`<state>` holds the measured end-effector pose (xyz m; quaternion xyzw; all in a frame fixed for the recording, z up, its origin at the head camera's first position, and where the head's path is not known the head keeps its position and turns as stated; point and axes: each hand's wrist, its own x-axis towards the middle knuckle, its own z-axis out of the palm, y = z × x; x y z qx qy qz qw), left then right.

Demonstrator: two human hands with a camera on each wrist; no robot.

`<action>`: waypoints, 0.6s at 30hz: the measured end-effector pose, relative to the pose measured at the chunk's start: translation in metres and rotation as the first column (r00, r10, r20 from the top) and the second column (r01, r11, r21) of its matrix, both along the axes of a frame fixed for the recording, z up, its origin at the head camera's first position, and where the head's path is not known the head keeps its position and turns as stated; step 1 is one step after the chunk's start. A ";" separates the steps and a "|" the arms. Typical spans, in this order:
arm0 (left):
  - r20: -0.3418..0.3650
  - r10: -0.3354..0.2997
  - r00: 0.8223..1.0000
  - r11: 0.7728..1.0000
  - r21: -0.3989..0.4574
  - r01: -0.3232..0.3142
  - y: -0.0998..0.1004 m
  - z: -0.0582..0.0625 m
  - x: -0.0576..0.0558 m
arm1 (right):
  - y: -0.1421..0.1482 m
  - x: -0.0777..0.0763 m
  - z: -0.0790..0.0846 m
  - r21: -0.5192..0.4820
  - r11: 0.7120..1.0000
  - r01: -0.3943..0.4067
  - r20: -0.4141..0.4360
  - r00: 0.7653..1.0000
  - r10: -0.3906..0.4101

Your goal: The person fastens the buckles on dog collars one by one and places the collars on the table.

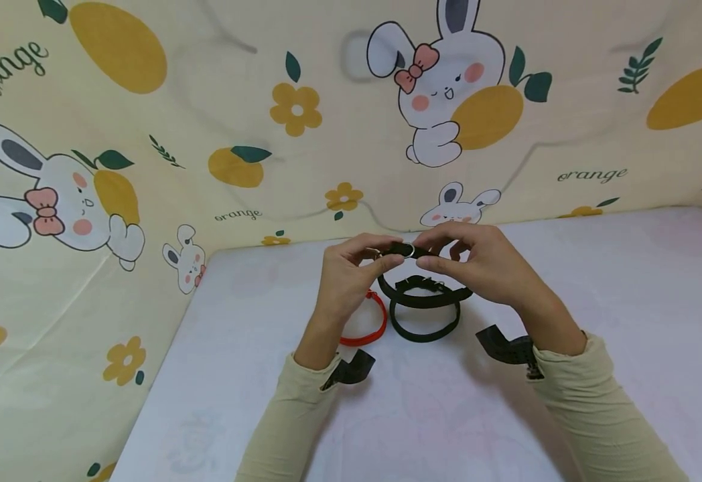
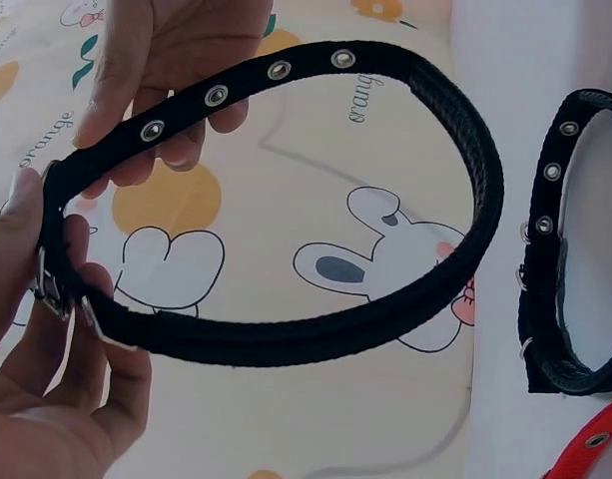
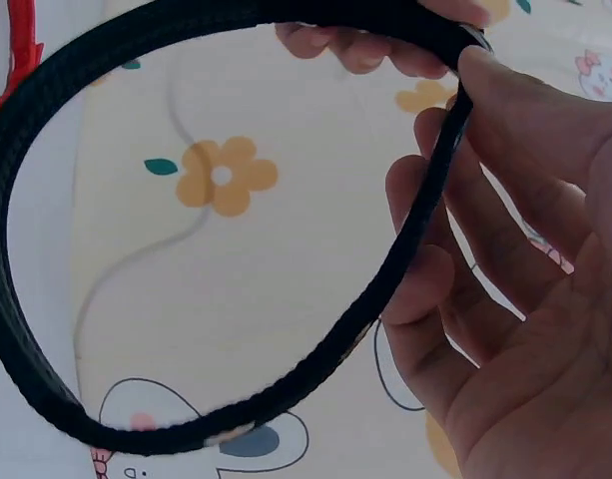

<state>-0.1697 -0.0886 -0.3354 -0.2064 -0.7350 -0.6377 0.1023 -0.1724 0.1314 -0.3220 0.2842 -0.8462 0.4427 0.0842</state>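
A black collar with metal eyelets hangs as a closed loop between both hands, raised over the table. My left hand pinches it at the buckle, seen at the left edge of the left wrist view. Opposite, my right hand pinches the strap between thumb and index finger near a metal ring; the other fingers bend behind the strap. Beneath the loop lies a second black collar, buckled into a ring. A red collar lies left of it, partly hidden by the left hand.
The collars lie on a white tabletop. Behind and to the left stands a cream sheet printed with rabbits, oranges and flowers. Black straps stick out at both wrists, beside the beige sleeves.
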 end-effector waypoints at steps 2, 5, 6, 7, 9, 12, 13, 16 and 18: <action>0.002 0.010 1.000 1.000 -0.001 -0.010 -0.001 0.000 0.000 | 0.000 0.000 0.000 0.023 1.000 0.001 0.020 1.000 -0.001; 0.025 0.034 0.999 0.999 0.022 -0.034 -0.004 0.001 0.000 | 0.003 -0.002 0.002 0.079 0.997 0.017 0.053 0.998 -0.021; 0.037 0.044 0.998 0.998 0.035 -0.045 -0.006 0.002 0.000 | 0.005 -0.002 0.002 0.094 0.995 0.026 0.060 0.998 -0.032; 0.049 0.053 0.997 0.997 0.054 -0.055 -0.007 0.002 -0.001 | 0.007 -0.002 0.003 0.104 0.994 0.038 0.065 0.997 -0.045; 0.074 0.072 0.995 0.994 0.079 -0.078 -0.008 0.003 -0.001 | 0.010 -0.002 0.004 0.110 0.992 0.066 0.065 0.995 -0.073; 0.051 0.069 0.996 0.995 0.067 -0.073 -0.008 0.004 -0.001 | 0.013 -0.001 0.005 0.094 0.991 0.090 0.053 0.994 -0.095; 0.026 0.057 0.998 0.997 0.046 -0.058 -0.008 0.004 -0.002 | 0.013 -0.001 0.006 0.090 0.992 0.093 0.048 0.994 -0.098; -0.064 0.012 0.998 0.999 -0.031 -0.014 -0.006 0.004 -0.002 | 0.013 -0.001 0.005 0.078 0.993 0.090 0.027 0.995 -0.093; -0.106 -0.006 0.994 0.997 -0.077 -0.003 -0.005 0.004 -0.002 | 0.012 -0.001 0.005 0.071 0.994 0.085 0.015 0.996 -0.086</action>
